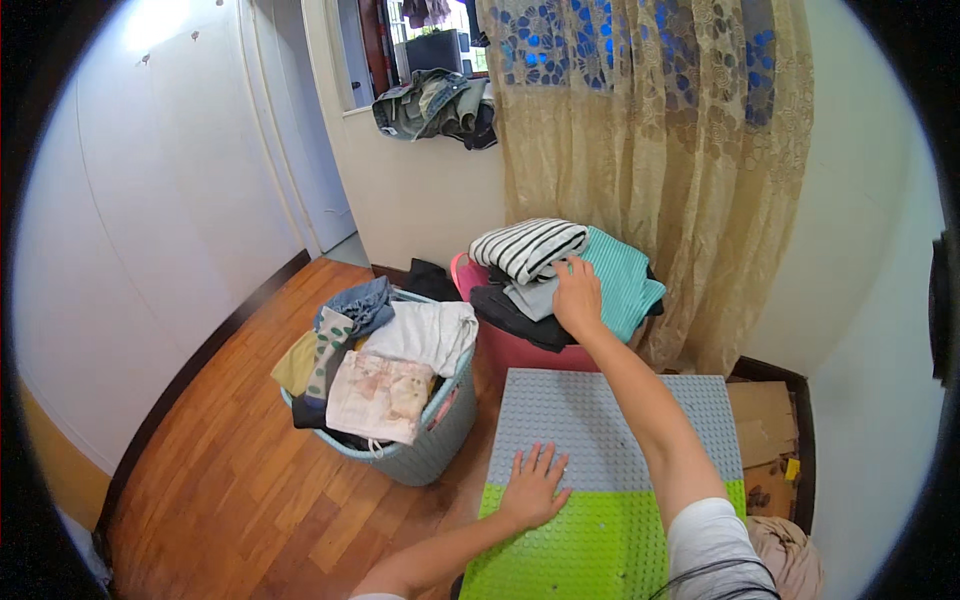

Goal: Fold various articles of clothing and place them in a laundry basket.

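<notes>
My right hand (577,296) reaches forward to a heaped pink basket (525,348). Its fingers are bent around the near right edge of a folded black-and-white striped garment (528,247); part of the grip is hidden. Just below that garment lie a light grey cloth (535,297) and a dark cloth (512,318), with a teal striped garment (622,285) to the right. My left hand (535,487) lies flat, fingers spread and holding nothing, on a studded tabletop (620,545) that is grey at the far half and green at the near half.
A light blue laundry basket (430,440) full of clothes stands left of the table on the wooden floor (235,455). Clothes (437,105) hang over the window sill. A lace curtain (700,240) falls behind the pink basket. Flattened cardboard (762,425) lies right of the table.
</notes>
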A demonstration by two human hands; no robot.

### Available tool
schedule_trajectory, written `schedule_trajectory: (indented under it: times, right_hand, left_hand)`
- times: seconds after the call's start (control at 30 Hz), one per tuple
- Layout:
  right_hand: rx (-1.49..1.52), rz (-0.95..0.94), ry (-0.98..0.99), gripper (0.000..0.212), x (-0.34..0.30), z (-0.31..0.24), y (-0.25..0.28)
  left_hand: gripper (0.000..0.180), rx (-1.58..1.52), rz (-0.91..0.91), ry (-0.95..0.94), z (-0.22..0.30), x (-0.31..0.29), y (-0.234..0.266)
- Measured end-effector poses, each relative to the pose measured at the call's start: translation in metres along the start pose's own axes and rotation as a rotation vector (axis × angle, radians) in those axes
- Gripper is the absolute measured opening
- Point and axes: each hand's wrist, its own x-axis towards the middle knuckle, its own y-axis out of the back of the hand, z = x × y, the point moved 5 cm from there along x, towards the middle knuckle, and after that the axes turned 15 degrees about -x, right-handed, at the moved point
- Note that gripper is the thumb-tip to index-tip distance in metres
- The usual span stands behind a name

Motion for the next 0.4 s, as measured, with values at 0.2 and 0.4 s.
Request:
schedule_trajectory:
  times: [0.2,0.4]
  right_hand:
    - [-0.314,0.029,-0.014,0.031,0.040,0.000,-0.077]
    - [-0.223,-0.317,0.071,0.023,0.043,-0.017,-0.090]
  left_hand:
    - [0.058,-0.007,-0.032,0.005,0.005,0.008,-0.004]
    - [0.059,-0.009,0.001,0.004,0.005,0.004,0.001]
